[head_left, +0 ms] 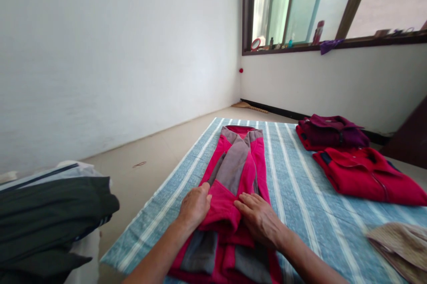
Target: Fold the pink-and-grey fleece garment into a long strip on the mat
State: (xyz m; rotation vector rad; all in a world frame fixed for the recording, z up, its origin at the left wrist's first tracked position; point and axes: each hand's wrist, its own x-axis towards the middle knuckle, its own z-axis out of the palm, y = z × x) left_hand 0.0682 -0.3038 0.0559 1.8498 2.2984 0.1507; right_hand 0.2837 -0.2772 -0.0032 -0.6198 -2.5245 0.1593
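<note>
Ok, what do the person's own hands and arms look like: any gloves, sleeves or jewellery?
Both the left hand and the right hand are bare, without gloves. The left forearm and right forearm are slim and uncovered up to the picture's edge, with no sleeve, watch or bracelet in view. I can't make out any ring.

"What gets cut off?"

"The bottom edge crops the pink-and-grey fabric garment (pixel 235 173); the left edge, the dark green folded cloth (pixel 50 204)."

"And that beige textured cloth (pixel 402 244)?"

"It runs past the right edge."

"Those little items (pixel 280 46) along the brown windowsill (pixel 363 42)?"

"Too small to name."
</note>
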